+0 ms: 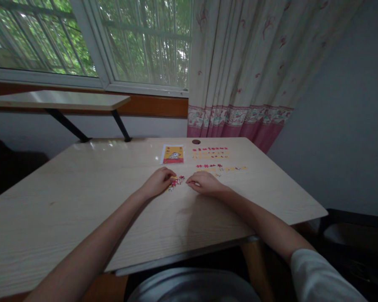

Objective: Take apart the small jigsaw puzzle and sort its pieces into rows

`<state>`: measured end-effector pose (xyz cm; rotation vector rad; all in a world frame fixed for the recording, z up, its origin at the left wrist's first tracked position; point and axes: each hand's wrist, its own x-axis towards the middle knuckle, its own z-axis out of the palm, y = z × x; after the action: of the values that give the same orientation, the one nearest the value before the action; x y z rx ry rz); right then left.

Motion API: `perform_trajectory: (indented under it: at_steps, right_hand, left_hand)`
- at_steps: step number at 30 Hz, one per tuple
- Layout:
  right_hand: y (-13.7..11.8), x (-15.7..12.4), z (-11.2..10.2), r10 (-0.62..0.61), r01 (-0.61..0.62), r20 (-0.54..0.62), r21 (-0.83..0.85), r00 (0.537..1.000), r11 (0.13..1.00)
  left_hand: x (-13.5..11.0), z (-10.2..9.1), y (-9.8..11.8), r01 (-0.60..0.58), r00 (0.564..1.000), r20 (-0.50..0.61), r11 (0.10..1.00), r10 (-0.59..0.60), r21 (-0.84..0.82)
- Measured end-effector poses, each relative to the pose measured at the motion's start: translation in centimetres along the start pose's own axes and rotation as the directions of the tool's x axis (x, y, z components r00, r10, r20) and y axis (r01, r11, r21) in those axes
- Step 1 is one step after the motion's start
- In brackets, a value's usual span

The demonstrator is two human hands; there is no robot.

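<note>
A small heap of red, yellow and white jigsaw puzzle pieces [178,181] lies on the table between my hands. My left hand [159,182] rests at the heap's left side, fingers curled, with a yellow bit of a piece at its fingertips. Just right of the heap, my right hand [205,183] is closed in a pinch; what it holds, if anything, is hidden. Beyond it, more pieces are laid out in rows by colour, among them a red row [209,149] at the back and a nearer red row [208,165]. A picture card [173,154] with a white animal on yellow and red lies behind the heap.
The pale wooden table [97,201] ends in a front edge close to my body. A raised shelf [59,100] on dark legs stands at the back left. A round hole [196,141] is near the back edge. A curtain [239,75] hangs behind.
</note>
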<state>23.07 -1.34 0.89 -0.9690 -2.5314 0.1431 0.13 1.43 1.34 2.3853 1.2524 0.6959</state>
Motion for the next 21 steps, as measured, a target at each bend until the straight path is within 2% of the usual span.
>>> perform_trajectory:
  at_steps: [7,10,16,21]
  right_hand:
    - [0.2,0.0,-0.2,0.055,-0.055,0.007,0.004,0.998,0.998]
    - [-0.1,0.1,-0.1,0.047,-0.048,0.020,0.011,0.999,0.999]
    - [-0.3,0.2,0.1,0.041,-0.042,0.018,0.024,0.999,0.999]
    - [-0.1,0.2,0.3,0.054,-0.055,0.017,0.027,0.998,0.998]
  left_hand:
    - [0.1,-0.4,-0.1,0.083,0.996,0.001,0.989,-0.084,0.123]
    - [0.1,-0.6,-0.2,0.077,0.997,0.008,0.988,-0.078,0.136]
    - [0.4,-0.5,-0.7,0.079,0.996,0.027,0.995,-0.080,0.064]
    - [0.6,-0.4,-1.2,0.121,0.988,0.109,0.988,-0.111,-0.092]
